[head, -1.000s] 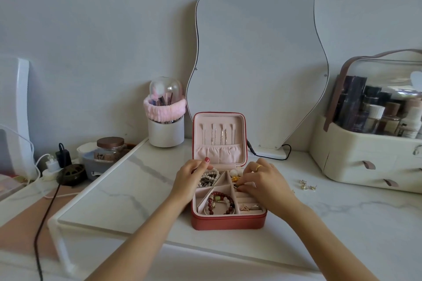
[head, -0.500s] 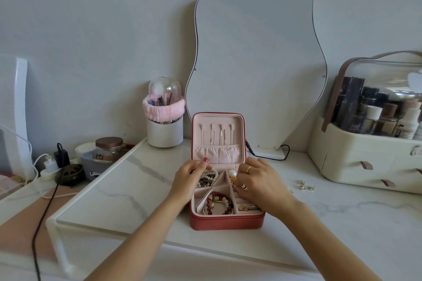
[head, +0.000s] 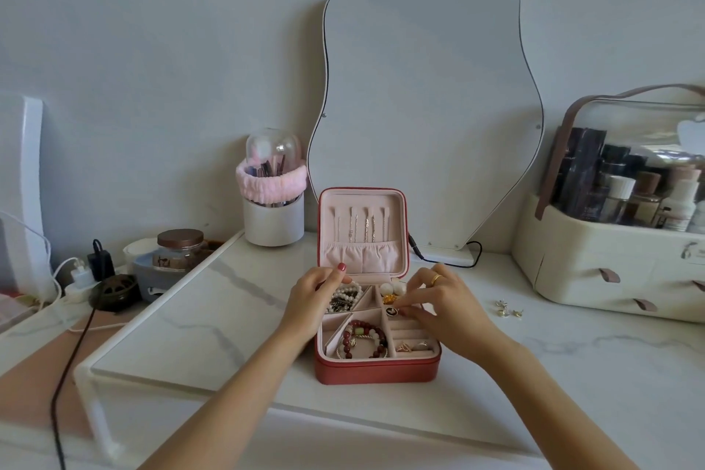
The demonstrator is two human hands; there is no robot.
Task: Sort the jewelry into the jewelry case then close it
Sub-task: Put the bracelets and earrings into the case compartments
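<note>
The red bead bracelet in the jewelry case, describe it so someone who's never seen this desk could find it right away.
Find the wavy mirror leaning on the wall; before it sits an open red jewelry case with a pink lining. In its front-left compartment lies the red bead bracelet, a ring of dark red beads with a few pale ones, unlike the white pearl strand in the compartment behind.

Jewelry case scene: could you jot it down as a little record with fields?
case: red jewelry case, lid up
left hand: left hand holds the case's left rear edge
right hand: right hand pinches a dark round piece over the ring rolls
inside: red bracelet front left, pearls back left
outside: small earrings on the table, right of the case
</note>
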